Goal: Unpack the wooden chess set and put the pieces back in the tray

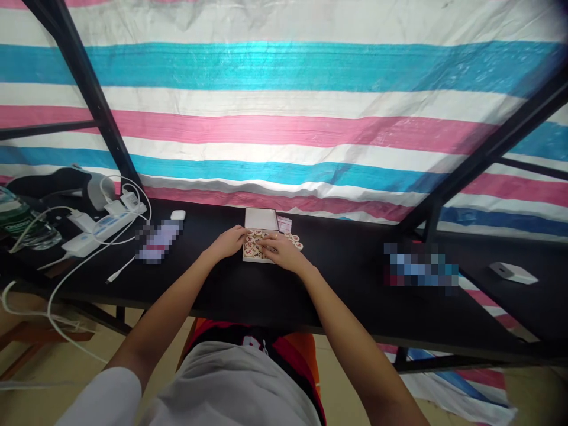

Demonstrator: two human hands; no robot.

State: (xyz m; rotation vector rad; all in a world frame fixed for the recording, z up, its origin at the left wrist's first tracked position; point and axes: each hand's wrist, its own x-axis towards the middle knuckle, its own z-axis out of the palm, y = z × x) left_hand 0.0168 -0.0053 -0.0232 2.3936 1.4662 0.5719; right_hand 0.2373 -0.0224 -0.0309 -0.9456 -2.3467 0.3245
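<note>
A shallow white box (260, 260) stands on the black desk, holding several round Chinese chess pieces (249, 252) with red and dark characters. At its upper left edge, my left hand (230, 242) has its fingers closed on the rim. My right hand (284, 251) reaches over the box's right side, its thumb and fingers bent down onto a piece, which is mostly hidden beneath them. More loose Chinese chess pieces (296, 242) lie just right of the box, partly behind my right hand. Behind the box lies its white lid (261, 219).
A pink-and-white printed paper (284, 224) lies beside the lid. To the left are a blurred phone (160, 241), a white earbud case (178, 215), a power strip (104, 231) with cables and a bottle (29, 222). A white charger (513, 273) sits far right. Striped sheeting hangs behind the desk.
</note>
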